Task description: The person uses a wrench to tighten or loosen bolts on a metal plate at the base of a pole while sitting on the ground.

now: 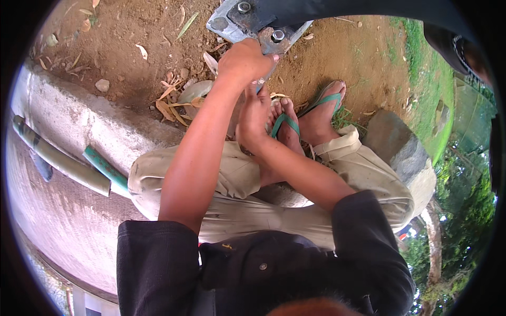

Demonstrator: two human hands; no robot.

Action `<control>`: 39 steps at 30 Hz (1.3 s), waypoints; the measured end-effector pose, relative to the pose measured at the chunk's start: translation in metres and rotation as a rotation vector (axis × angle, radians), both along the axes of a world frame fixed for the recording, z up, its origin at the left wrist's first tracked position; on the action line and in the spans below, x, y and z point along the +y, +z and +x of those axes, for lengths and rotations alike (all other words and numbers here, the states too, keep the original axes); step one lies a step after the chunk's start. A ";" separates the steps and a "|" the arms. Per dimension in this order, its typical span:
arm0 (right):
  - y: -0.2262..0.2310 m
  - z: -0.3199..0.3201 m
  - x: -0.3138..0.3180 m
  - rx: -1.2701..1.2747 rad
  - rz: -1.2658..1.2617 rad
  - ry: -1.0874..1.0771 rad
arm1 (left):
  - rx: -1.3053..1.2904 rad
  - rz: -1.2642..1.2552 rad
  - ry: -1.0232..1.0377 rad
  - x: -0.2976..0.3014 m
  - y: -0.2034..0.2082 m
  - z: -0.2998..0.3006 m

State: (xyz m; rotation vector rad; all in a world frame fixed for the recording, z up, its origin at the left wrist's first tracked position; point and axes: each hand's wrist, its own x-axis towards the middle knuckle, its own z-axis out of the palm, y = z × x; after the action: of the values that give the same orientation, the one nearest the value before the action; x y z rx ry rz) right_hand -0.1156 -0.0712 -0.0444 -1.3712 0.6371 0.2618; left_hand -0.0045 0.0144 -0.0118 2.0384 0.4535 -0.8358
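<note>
My left hand [245, 63] is closed at the edge of a bolted grey metal base [226, 23], with its thumb towards the right. What its fingers grip is hidden beneath them. Just below it, my right hand [254, 113] is closed too, its fingertips almost meeting the left hand. A small blue piece [259, 88] shows at the right fingertips, too little of it to name. Beside the left hand, a bolt with a shiny nut [278, 36] stands in a worn, brownish metal piece. A second bolt [244, 7] sits farther left on the base.
A dark curved metal part [369, 16] rises from the base. My feet, in green flip-flops [287, 122], are on brown soil near the hands. Dry leaves [168, 108] lie along a concrete kerb [105, 113]. Behind it rest a green tube [105, 166] and a longer pole [68, 163].
</note>
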 end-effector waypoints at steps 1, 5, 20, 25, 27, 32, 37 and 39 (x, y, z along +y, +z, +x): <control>0.021 0.002 -0.008 0.064 0.048 0.050 | 0.007 0.003 -0.031 0.000 -0.004 0.001; 0.030 0.015 -0.071 0.215 0.117 0.287 | -0.092 -0.166 0.051 -0.015 -0.041 -0.010; 0.044 0.097 -0.152 0.267 -0.002 0.611 | -0.059 -0.525 0.379 -0.057 -0.015 -0.012; 0.034 0.037 -0.080 0.209 0.090 0.221 | -0.056 -0.068 -0.015 -0.029 0.000 -0.001; 0.008 0.017 -0.042 0.092 -0.031 0.029 | -0.034 -0.043 -0.025 -0.020 0.006 0.003; -0.020 0.006 -0.017 -0.096 0.020 0.038 | -0.072 -0.025 -0.004 -0.009 -0.021 0.000; 0.033 0.034 -0.093 0.235 0.169 0.342 | -0.023 -0.257 0.242 -0.033 -0.034 -0.013; 0.033 0.063 -0.126 0.284 0.089 0.528 | -0.020 -0.475 0.346 -0.041 -0.038 -0.016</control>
State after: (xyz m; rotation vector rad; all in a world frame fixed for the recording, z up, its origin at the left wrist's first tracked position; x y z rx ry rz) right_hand -0.0530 -0.1975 -0.0111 -1.4095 0.4766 0.9097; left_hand -0.0201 -0.0265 -0.0497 1.4775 0.5213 -0.6368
